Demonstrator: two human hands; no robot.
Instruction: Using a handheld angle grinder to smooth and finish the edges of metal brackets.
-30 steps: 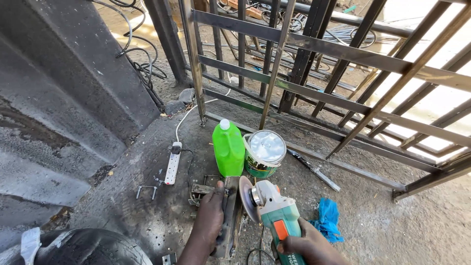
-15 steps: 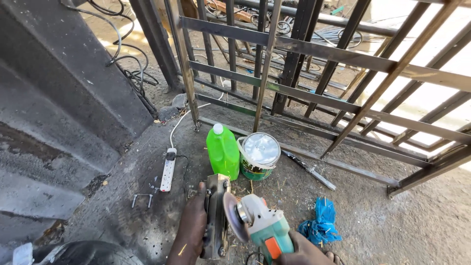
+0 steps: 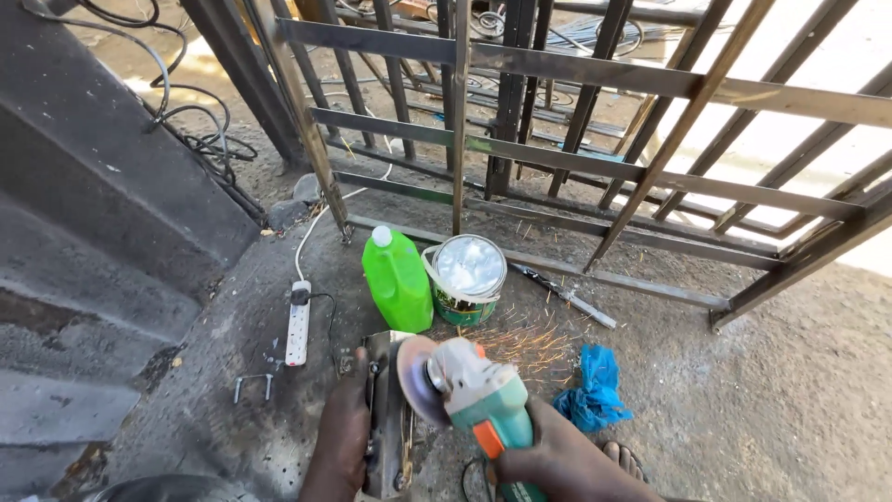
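Grinder [image 3: 469,395] gripped in right hand [image 3: 557,460], disc sparking against metal piece [image 3: 386,418] clamped by left hand [image 3: 342,437] fingers.

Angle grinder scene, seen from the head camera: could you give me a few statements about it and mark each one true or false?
1. The right hand holds a green angle grinder. True.
2. The left hand rests on the blue rag. False: it steadies a metal piece on the ground; the blue rag lies apart, to the right.
3. Sparks fly from the grinder's disc. True: orange sparks scatter toward the paint can.
4. The green jug lies on its side. False: it stands upright, white cap on top.
5. A white power strip lies left of the jug. True.
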